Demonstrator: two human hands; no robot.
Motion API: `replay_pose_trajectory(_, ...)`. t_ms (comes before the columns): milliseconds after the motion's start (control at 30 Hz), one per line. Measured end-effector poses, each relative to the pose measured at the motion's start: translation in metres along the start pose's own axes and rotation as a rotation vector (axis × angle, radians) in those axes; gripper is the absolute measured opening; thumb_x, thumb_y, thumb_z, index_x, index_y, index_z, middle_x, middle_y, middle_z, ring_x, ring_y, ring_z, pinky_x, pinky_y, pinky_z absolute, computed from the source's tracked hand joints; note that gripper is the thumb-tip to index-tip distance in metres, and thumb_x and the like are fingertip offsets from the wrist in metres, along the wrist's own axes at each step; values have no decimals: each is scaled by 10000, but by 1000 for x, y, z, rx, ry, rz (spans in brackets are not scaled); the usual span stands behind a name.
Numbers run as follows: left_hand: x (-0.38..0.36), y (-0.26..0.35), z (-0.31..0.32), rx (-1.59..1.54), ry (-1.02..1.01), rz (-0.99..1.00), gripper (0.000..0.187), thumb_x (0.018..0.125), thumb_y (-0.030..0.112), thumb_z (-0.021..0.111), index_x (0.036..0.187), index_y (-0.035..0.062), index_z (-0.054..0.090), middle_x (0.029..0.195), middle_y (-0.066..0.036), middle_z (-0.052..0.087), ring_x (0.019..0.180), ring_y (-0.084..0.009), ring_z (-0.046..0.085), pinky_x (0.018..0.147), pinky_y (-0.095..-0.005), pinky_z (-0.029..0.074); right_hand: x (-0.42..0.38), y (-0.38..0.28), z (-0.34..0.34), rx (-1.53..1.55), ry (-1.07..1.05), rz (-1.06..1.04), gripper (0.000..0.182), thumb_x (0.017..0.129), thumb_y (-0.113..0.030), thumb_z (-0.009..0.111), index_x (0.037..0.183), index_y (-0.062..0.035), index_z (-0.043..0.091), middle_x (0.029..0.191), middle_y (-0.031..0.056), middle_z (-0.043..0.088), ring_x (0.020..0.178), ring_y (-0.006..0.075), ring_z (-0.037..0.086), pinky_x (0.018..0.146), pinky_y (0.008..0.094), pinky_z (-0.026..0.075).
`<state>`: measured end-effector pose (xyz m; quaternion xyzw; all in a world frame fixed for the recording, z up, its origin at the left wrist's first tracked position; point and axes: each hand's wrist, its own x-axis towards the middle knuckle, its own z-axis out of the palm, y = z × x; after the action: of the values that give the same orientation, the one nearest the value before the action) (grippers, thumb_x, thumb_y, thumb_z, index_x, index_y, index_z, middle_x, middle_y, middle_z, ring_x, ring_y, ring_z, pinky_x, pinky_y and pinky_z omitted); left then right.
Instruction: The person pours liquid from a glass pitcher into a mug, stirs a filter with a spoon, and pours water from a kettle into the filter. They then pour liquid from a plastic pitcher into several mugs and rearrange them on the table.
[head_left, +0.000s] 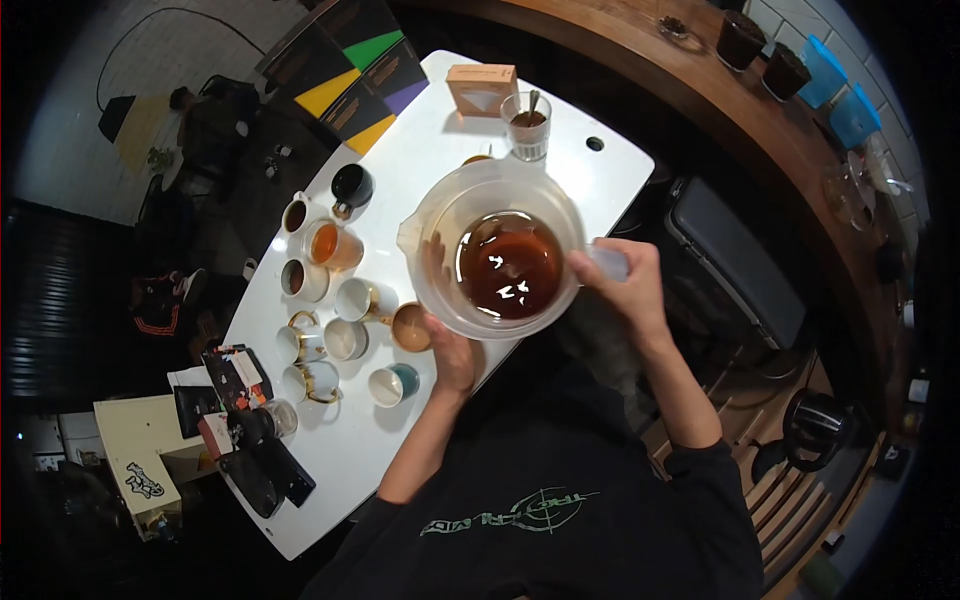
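Observation:
A large translucent plastic jug point(440, 290) with reddish-brown liquid point(510, 265) in it is held over the white table point(590, 185). My right hand point(628, 290) is wrapped round its handle. My left hand point(452, 358) supports the jug's lower left side; part of its fingers shows blurred through the plastic. The spout points left, towards a glass of amber liquid point(336, 247), a black cup point(352, 186) and a white cup of dark liquid point(296, 216). Close to my left hand are a brown cup point(411, 327) and a white-and-teal cup point(393, 384).
Several white cups point(345, 340) stand on the table's left part. A small box point(482, 90) and a glass with a spoon point(527, 125) are at the back. Phones and a dark pouch point(262, 465) lie at the lower left. A kettle point(815, 428) stands at the right; a person point(215, 125) sits far left.

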<state>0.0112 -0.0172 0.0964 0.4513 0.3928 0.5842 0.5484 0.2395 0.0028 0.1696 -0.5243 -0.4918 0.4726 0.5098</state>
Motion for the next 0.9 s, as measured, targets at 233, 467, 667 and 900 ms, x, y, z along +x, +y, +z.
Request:
replay_pose_trajectory(233,-52,32,-4,113,-148,12,895,983,647,217,1558,-22,68,1606,-196,168,1495,-307,171,1213,-418,144,-87,-43,-2,-34,220,-139,342,893,-196,706,630,-13,589,579,-76,488,564,5,394,510,225,290)
replay_pose_trajectory(467,-123,60,3,165,-478,31,1090,897,782,298,1548,-56,52,1593,-238,151,1492,-344,165,1208,-447,152,-227,-48,6,5,497,-123,356,890,-221,710,624,-43,553,599,-73,464,573,10,361,518,230,262)
replay_pose_trajectory(667,-179,75,34,72,-750,122,1165,855,842,344,1547,-50,56,1588,-252,149,1490,-355,171,1208,-460,154,-332,-36,16,48,697,-24,381,884,-221,720,593,-81,517,585,-96,432,560,4,339,492,231,240)
replay_pose_trajectory(900,-273,64,62,68,-813,-22,1167,851,809,435,1545,1,-44,1595,-238,140,1497,-358,159,1215,-493,146,-459,-17,20,98,920,-22,381,867,-178,727,572,-67,513,567,-85,443,559,5,364,475,243,270)
